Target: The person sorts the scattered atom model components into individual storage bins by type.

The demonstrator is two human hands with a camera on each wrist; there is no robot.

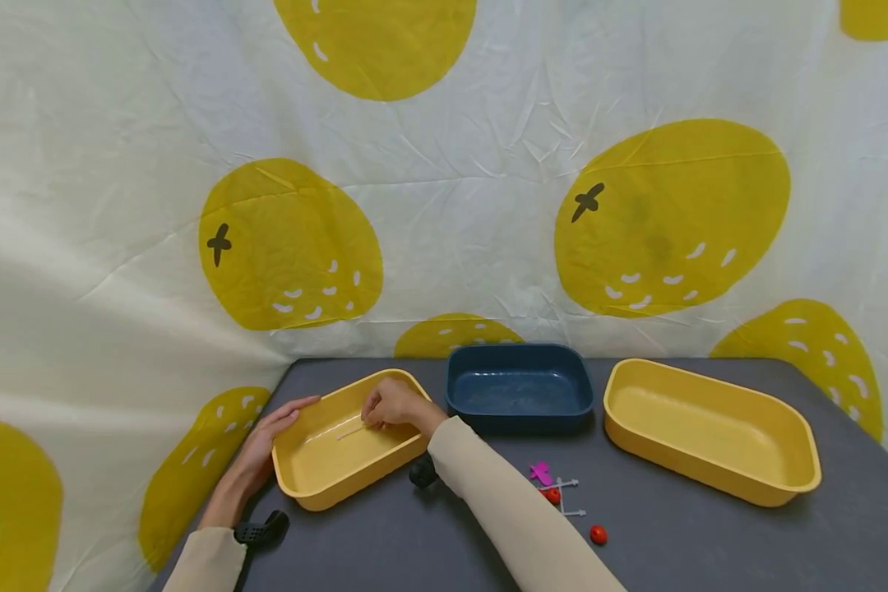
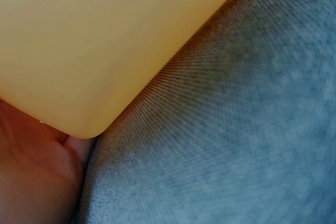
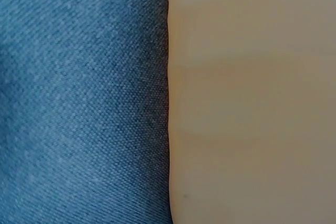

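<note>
In the head view, a yellow tray sits on the left of the table, set at a slant. My left hand rests along its left outer side, fingers stretched toward the far rim. In the left wrist view, part of the left palm shows beside the tray wall. My right hand reaches over the tray's right side, its curled fingers low inside and pinching one end of a thin pale stick. The right wrist view shows only the tray's outer wall and the tabletop.
A dark blue tray stands at the back middle, and a second yellow tray on the right. In front of the blue tray lie a pink piece, thin grey rods and small red round pieces, one red piece lying apart.
</note>
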